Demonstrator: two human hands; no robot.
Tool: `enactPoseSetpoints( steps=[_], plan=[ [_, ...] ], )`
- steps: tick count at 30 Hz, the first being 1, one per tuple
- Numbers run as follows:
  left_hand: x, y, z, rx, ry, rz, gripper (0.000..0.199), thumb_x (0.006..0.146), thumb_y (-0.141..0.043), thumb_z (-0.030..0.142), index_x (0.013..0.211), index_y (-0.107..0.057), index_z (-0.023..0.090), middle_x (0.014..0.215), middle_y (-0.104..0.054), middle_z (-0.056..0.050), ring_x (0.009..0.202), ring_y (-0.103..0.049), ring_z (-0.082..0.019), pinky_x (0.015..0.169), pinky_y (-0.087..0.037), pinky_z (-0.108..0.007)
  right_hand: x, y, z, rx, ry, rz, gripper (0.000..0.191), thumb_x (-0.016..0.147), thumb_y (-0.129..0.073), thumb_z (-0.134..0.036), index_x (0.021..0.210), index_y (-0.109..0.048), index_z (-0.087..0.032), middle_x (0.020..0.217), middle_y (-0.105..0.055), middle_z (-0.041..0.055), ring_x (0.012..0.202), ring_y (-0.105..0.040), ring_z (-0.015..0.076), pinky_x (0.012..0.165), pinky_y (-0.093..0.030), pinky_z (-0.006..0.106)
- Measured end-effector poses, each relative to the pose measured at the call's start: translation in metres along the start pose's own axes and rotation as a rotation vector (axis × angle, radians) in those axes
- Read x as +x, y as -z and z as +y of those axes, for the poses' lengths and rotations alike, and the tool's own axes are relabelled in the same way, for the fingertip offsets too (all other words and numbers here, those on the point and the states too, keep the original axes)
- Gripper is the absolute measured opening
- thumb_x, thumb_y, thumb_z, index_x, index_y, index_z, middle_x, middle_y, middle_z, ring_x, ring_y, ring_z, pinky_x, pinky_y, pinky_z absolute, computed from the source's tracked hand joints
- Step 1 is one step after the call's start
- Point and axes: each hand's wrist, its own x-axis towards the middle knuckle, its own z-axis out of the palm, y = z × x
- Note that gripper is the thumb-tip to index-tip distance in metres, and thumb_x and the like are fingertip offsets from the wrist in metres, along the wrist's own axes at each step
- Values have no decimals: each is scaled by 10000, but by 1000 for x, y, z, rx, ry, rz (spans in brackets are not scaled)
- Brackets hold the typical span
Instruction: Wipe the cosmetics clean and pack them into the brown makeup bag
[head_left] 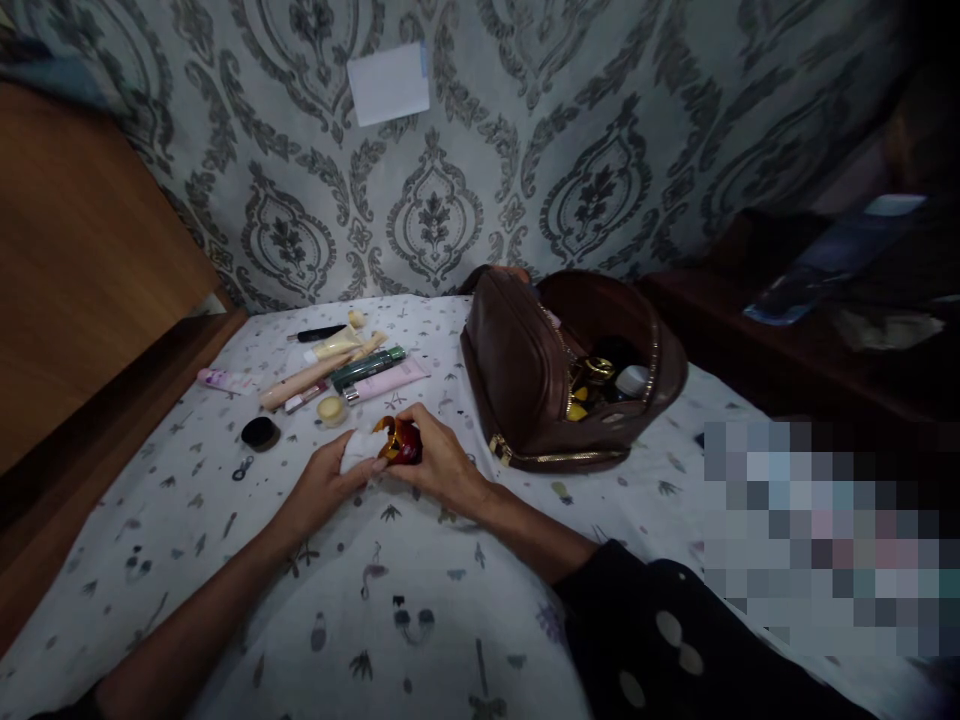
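My right hand [439,462] grips a small dark red jar [406,442] with a shiny gold part facing left. In my left hand [337,468] is a crumpled white tissue [361,450], its upper end pressed against the jar's gold part. Both hands meet just above the patterned white sheet. Close beyond them lie a round cream-coloured pot [331,410] and a pink tube [388,380]. A round black lid or pot [259,432] rests to the left of my left hand.
An unzipped brown cosmetic bag [517,370] with items inside stands right of my hands. Several cosmetics, among them a green tube [369,367] and a lilac tube [223,381], lie farther back. A wooden panel [90,270] borders the left; a patterned wall [435,200] rises behind.
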Motion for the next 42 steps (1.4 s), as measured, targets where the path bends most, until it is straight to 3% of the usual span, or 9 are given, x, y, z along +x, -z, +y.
enactPoseSetpoints(
  steps=[5, 10, 15, 20, 25, 31, 37, 42],
  plan=[
    [-1, 0, -1, -118, 89, 35, 426, 800, -615, 588, 895, -589, 173, 730, -586, 12, 638, -539, -158, 572, -475, -260, 2, -3, 4, 179, -18, -18, 445, 687, -747, -267, 1061, -511, -210, 987, -612, 1, 872, -597, 169, 771, -482, 278],
    [-6, -4, -5, -152, 204, 205, 454, 862, -504, 602, 956, -598, 168, 842, -614, -41, 764, -605, -206, 607, -518, -289, 3, -4, 5, 280, -72, 8, 458, 669, -767, -287, 1053, -534, -203, 978, -620, 1, 873, -599, 163, 782, -496, 281],
    [-4, -1, -7, 177, -60, 129, 332, 890, -482, 509, 794, -530, 194, 667, -505, 29, 615, -487, -152, 566, -405, -261, 4, -4, 4, 206, -99, 47, 418, 637, -729, -207, 1007, -534, -209, 931, -623, -17, 847, -586, 158, 759, -484, 271],
    [-5, 0, -8, 374, -232, 145, 305, 906, -459, 438, 694, -427, 221, 590, -450, 54, 558, -454, -135, 557, -352, -250, 3, -2, -1, 143, -91, 75, 387, 656, -746, -290, 963, -528, -200, 896, -619, -12, 810, -578, 160, 747, -474, 279],
    [-9, 0, -14, 453, -341, 207, 158, 907, -516, 369, 911, -566, 219, 772, -646, 11, 678, -581, -160, 658, -457, -253, 2, -1, -1, 79, -74, 80, 428, 649, -776, -324, 983, -539, -202, 909, -621, -1, 849, -582, 175, 782, -476, 298],
    [-11, 2, -15, 534, -614, 226, 166, 954, -513, 248, 1074, -615, 193, 925, -653, -42, 831, -633, -168, 735, -488, -243, 2, -2, 4, -57, -2, 79, 462, 632, -762, -215, 1056, -581, -204, 978, -612, 22, 915, -595, 196, 841, -475, 321],
    [-13, 2, -9, 591, -622, 234, 203, 957, -492, 253, 1062, -655, 193, 911, -583, -48, 797, -584, -167, 684, -474, -257, 1, 1, 4, -114, 140, -64, 537, 686, -728, -121, 1197, -583, -193, 1079, -594, 60, 982, -612, 206, 847, -500, 316],
    [-12, 5, 3, 440, -505, 222, 210, 951, -511, 314, 1031, -658, 187, 886, -581, -49, 815, -585, -185, 724, -476, -287, -3, 4, -1, -123, 243, -182, 634, 751, -690, -104, 1341, -495, -233, 1198, -607, 79, 1107, -602, 224, 937, -495, 351]
  ],
)
